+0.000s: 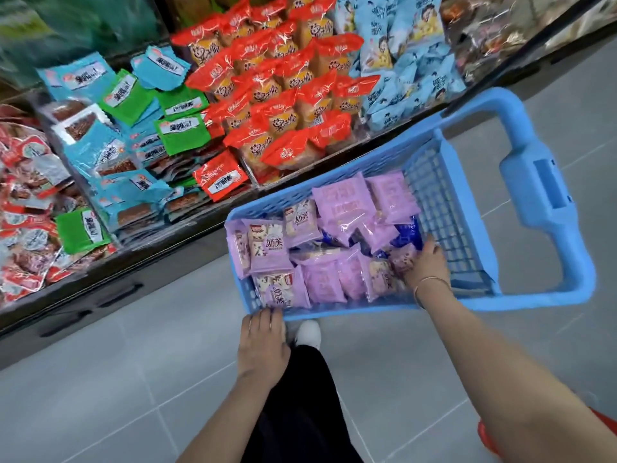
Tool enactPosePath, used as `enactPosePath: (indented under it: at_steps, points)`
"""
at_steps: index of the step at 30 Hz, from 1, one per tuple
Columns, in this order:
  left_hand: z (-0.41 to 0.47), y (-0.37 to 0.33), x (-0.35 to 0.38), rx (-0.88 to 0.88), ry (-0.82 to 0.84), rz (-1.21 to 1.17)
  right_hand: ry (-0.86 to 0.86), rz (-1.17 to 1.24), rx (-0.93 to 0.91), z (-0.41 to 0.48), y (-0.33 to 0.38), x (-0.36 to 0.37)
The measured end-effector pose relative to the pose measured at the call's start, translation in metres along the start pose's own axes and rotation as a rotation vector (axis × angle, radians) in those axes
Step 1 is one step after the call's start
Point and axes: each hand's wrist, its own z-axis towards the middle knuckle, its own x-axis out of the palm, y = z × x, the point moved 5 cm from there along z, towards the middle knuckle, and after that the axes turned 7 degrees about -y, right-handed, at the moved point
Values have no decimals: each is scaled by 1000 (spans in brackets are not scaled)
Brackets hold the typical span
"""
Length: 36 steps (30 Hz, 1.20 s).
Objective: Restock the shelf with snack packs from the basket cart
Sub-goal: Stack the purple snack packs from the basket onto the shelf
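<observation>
Packs (337, 208) of purple snacks fill the blue basket (444, 195), just beside the shelf (160, 252) full of red and blue bags (277, 85). The left hand (263, 342) holds the basket's near rim with bent fingers. The right hand (425, 262) is down inside on the packs, but I cannot tell if its fingers grip one.
</observation>
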Motion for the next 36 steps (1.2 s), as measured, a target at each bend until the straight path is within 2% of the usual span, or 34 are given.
enactPosePath:
  at_steps: [2, 4, 6, 9, 11, 13, 15, 18, 21, 24, 29, 33, 36]
  points:
    - [-1, 3, 4, -25, 90, 2, 50, 15, 26, 1, -3, 0]
    - [1, 7, 7, -27, 154, 0, 63, -20, -38, -3, -1, -8]
    - [6, 7, 1, -74, 216, -133, 20, -1, -115, -14, 7, -22]
    - [15, 2, -26, -305, 243, -606, -70, 168, -282, -42, 23, -45]
    - [20, -7, -47, -497, 251, -957, -110, 244, -466, -72, 38, -61]
    - [20, -25, -64, -659, 365, -1350, -159, 231, -713, -106, 56, -75]
    - [21, -43, -79, -741, 492, -1704, -210, 204, -927, -137, 72, -87]
    - [23, -51, -98, -731, 507, -1861, -225, 208, -1132, -167, 84, -99]
    - [21, -52, -110, -731, 382, -1856, -137, 222, -1233, -170, 84, -106]
    - [17, -50, -110, -757, 252, -1932, -34, 289, -1176, -144, 71, -108]
    - [12, -58, -108, -823, 88, -2022, 98, 219, -793, -54, 27, -93]
    - [3, -68, -101, -916, -32, -2066, 205, -254, -769, -10, 6, -64]
    - [-7, -71, -96, -969, -108, -2039, 282, -447, -706, 4, -7, -41]
